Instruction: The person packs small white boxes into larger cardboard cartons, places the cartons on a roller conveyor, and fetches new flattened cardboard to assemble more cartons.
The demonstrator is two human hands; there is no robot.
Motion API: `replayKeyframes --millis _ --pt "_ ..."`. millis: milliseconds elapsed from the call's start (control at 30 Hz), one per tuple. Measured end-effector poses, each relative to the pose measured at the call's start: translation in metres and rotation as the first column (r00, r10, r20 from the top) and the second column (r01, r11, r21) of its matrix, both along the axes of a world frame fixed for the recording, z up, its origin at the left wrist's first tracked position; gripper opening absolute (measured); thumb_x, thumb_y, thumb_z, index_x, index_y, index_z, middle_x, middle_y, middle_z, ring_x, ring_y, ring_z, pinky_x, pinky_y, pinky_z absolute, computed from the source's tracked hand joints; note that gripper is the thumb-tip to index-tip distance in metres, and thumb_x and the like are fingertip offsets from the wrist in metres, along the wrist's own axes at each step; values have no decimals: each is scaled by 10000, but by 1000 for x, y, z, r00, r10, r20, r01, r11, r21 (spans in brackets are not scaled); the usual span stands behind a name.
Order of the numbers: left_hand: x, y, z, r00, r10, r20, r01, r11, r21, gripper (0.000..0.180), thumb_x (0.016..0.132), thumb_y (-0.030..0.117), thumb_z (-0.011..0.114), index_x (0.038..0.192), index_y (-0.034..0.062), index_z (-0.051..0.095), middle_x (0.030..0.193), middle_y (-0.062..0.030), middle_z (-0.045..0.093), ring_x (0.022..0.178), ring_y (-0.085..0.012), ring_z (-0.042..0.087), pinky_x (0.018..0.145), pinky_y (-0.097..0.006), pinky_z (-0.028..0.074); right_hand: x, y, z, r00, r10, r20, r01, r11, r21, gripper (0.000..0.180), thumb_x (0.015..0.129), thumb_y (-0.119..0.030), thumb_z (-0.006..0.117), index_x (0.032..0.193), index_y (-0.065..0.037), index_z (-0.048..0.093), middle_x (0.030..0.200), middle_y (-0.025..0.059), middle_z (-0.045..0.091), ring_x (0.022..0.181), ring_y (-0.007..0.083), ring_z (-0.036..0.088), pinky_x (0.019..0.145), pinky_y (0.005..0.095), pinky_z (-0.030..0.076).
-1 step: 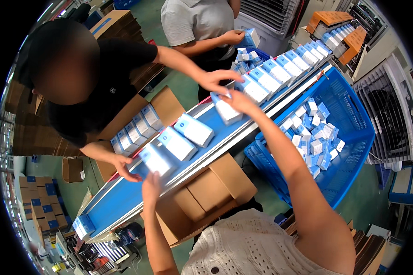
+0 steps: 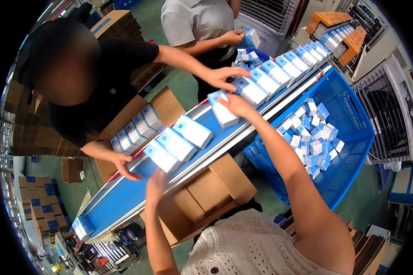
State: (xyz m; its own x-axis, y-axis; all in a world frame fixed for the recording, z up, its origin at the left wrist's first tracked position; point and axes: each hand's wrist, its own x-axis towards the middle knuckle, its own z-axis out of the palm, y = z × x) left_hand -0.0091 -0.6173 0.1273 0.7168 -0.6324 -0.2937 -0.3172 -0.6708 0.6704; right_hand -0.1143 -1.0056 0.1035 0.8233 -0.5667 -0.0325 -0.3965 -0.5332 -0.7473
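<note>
My right hand point(image 2: 236, 105) is closed on the near side of a blue-and-white carton point(image 2: 224, 112) that sits tilted on the blue conveyor belt point(image 2: 119, 197). My left hand point(image 2: 156, 185), smeared by motion, is at the near end of another carton point(image 2: 161, 156); its grip is unclear. That carton lies against a second one point(image 2: 178, 144), with a third point(image 2: 193, 131) beside it. A co-worker's hand point(image 2: 225, 78) reaches over the cartons just above my right hand. The co-worker's other hand point(image 2: 126, 167) hangs open at the belt's far edge.
More cartons point(image 2: 275, 73) line the belt up to an orange machine point(image 2: 332, 20). Below the belt stands an open cardboard box point(image 2: 215, 183). A blue crate point(image 2: 353, 156) at right holds many small boxes. Another box point(image 2: 165, 103) across the belt contains a row of cartons. A second person point(image 2: 199, 23) stands behind.
The carton by my left hand has shifted right, up against its neighbour. My right hand and its carton have moved slightly left. The co-worker's upper hand has shifted a little right.
</note>
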Motion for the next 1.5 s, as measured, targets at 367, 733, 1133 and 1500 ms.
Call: replayKeyframes --millis 367,733,1133,1500 --pt "-85 35 26 865 459 204 -382 865 -326 257 865 11 418 1101 -28 511 1036 -146 575 934 -200 564 802 -313 448 -78 19 51 957 -221 190 211 975 70 226 828 -206 520 747 1 559 628 157 575 578 262 571 568 359 448" --pt "-169 24 -2 954 -283 95 273 956 111 207 829 157 515 1018 105 581 920 -124 616 824 -288 597 685 -366 486 -125 -147 8 868 -399 294 406 913 41 230 753 -159 570 668 36 484 599 170 554 600 275 581 561 390 424" --pt "-166 9 9 941 -324 95 312 942 121 224 826 153 521 1040 115 572 940 -118 610 821 -284 594 681 -360 482 -14 -114 15 1000 -2 5 3 982 -187 266 681 -122 672 645 29 455 550 129 475 547 198 516 558 335 415" --pt "-150 -34 36 983 -125 138 147 975 -168 218 844 104 500 1048 68 564 946 -153 599 859 -295 589 724 -346 468 12 -73 23 991 126 -38 -111 954 280 287 656 -2 690 655 2 402 641 73 493 591 159 595 527 283 492"
